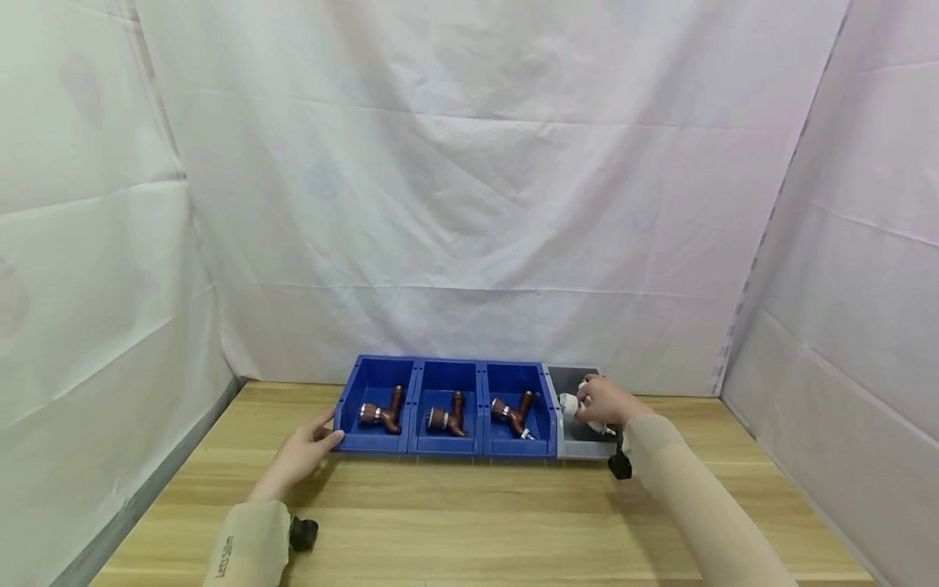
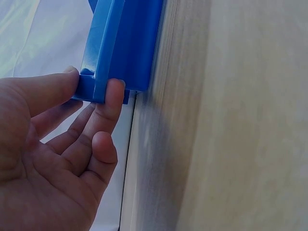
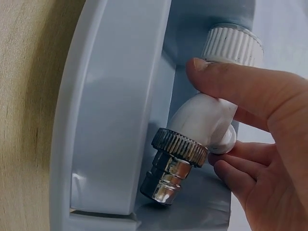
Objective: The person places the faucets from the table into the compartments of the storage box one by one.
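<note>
My left hand [image 1: 304, 451] grips the front left corner of the leftmost blue bin [image 1: 374, 444], thumb on one side and fingers curled on the other, as the left wrist view shows. Inside the grey bin [image 1: 583, 450] at the right end, my right hand [image 1: 610, 401] holds a white faucet [image 3: 204, 115] between thumb and fingers. This faucet has a ribbed white knob [image 3: 233, 45] and a shiny metal hose nozzle [image 3: 168, 175] with a knurled collar. Its far side is hidden behind the fingers.
Three blue bins stand in a row against the grey one. Each holds a brown faucet: left [image 1: 389, 416], middle [image 1: 451, 417] and right [image 1: 516, 414], the last with a white-and-metal tip. The wooden table [image 1: 469, 522] is bordered by white cloth walls [image 1: 469, 204].
</note>
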`<state>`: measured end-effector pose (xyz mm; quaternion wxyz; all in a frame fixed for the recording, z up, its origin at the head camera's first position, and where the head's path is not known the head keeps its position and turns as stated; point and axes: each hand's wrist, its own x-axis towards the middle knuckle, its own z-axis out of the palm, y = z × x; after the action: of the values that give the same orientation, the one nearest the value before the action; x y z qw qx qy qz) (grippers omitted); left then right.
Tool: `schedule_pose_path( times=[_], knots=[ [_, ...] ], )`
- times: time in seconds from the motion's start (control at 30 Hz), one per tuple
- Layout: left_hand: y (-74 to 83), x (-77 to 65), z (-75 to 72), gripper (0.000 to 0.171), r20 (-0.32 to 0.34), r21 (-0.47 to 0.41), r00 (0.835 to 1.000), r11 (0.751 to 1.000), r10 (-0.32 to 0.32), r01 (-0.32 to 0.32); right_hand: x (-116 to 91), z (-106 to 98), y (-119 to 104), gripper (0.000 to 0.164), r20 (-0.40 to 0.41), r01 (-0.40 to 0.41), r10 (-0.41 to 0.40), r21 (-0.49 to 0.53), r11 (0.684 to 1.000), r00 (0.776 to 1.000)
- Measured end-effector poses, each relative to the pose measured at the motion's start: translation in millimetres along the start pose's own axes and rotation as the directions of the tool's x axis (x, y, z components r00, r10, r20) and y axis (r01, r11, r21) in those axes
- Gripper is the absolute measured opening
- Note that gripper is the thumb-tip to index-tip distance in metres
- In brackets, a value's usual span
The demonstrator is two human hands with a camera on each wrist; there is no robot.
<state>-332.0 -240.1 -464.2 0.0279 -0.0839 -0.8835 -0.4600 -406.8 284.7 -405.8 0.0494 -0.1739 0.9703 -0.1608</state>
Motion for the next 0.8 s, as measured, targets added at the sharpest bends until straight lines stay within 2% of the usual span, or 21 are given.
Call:
schedule_pose_path(
  times=[0.17, 0.4, 0.53, 0.63, 0.8],
  knots=[
    [1.4, 0.6, -0.8, 0.057, 0.003, -0.016, 1.000, 1.000, -0.013, 0.013, 1.3, -0.2, 1.0, 0.018, 0.002, -0.006, 0.006, 0.001, 1.000, 1.000],
    [1.4, 3.0, -1.3, 0.058, 0.009, -0.016, 1.000, 1.000, 0.009, -0.009, 2.1, -1.7, 1.6, 0.009, 0.008, -0.019, 0.019, -0.001, 1.000, 1.000],
    [0.3, 4.7, -0.6, 0.057, 0.012, -0.053, 1.000, 0.999, -0.007, 0.008, 4.1, -2.5, 2.8, 0.006, -0.008, 0.023, -0.024, -0.026, 0.999, 1.000],
    [-1.5, 4.3, 0.0, 0.058, 0.020, -0.079, 1.000, 0.997, -0.018, 0.019, 4.5, -1.0, 3.7, 0.009, -0.012, 0.063, -0.064, -0.057, 0.996, 0.998],
    [-2.4, 4.7, -0.3, 0.059, 0.025, -0.087, 0.999, 0.995, -0.037, 0.039, 4.4, -0.2, 3.3, 0.015, 0.006, 0.071, -0.071, -0.058, 0.996, 0.997]
  ],
)
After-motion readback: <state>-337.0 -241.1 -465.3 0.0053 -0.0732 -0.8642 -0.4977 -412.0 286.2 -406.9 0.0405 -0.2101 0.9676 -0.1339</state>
